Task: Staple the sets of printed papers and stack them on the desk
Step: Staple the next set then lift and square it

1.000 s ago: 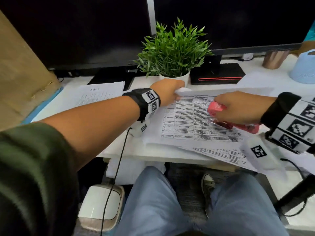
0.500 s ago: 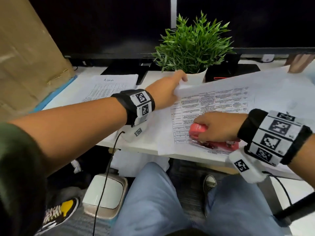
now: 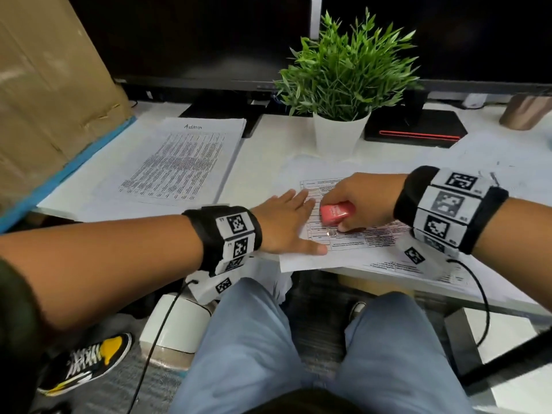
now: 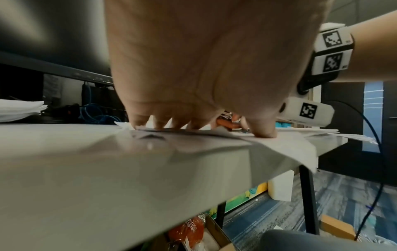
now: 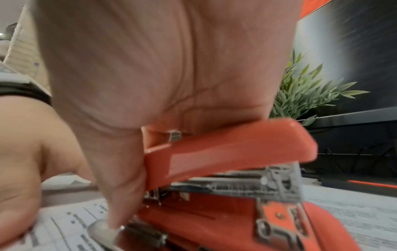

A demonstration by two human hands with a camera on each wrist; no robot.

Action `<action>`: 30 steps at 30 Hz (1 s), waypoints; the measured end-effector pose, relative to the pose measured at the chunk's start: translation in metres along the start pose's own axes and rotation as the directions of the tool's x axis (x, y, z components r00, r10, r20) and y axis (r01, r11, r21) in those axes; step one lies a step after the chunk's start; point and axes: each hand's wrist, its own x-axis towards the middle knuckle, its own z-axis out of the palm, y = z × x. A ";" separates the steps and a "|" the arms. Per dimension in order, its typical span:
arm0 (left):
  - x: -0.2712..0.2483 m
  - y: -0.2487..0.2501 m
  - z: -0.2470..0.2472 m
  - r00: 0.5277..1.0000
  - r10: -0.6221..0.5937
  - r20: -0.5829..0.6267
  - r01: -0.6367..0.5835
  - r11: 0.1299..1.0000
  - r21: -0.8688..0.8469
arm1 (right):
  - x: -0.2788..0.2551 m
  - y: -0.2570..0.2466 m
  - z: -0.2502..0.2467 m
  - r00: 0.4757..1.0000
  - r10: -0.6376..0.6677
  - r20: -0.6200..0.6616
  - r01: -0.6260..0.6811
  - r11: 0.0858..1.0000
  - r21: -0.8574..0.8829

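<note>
Left hand (image 3: 286, 225) now flat beside red stapler (image 3: 336, 213).

1. The right hand (image 3: 363, 201) covers most of the red stapler (image 3: 337, 214); only its front end shows in the head view.
2. The printed text on the paper set (image 3: 352, 243) is too small to read.
3. The left hand (image 4: 206, 68) fills the left wrist view, hiding the sheet under its palm.
4. The frame's top and right edges cut off both monitors (image 3: 194, 40).
5. The right wrist view is blurred around the stapler's metal parts.
</note>
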 end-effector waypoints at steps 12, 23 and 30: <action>0.040 -0.009 -0.037 0.984 0.106 0.143 -0.123 0.986 0.113 | -0.015 0.009 0.003 0.996 0.090 0.004 -0.090 0.996 0.029; 0.019 -0.025 -0.023 0.987 0.111 0.117 -0.117 0.992 0.040 | -0.016 0.007 0.019 0.977 0.205 -0.067 -0.196 0.973 0.122; 0.012 -0.038 -0.025 0.984 0.072 0.166 -0.087 0.993 0.081 | -0.012 -0.015 0.019 0.970 0.241 -0.033 -0.233 0.960 0.158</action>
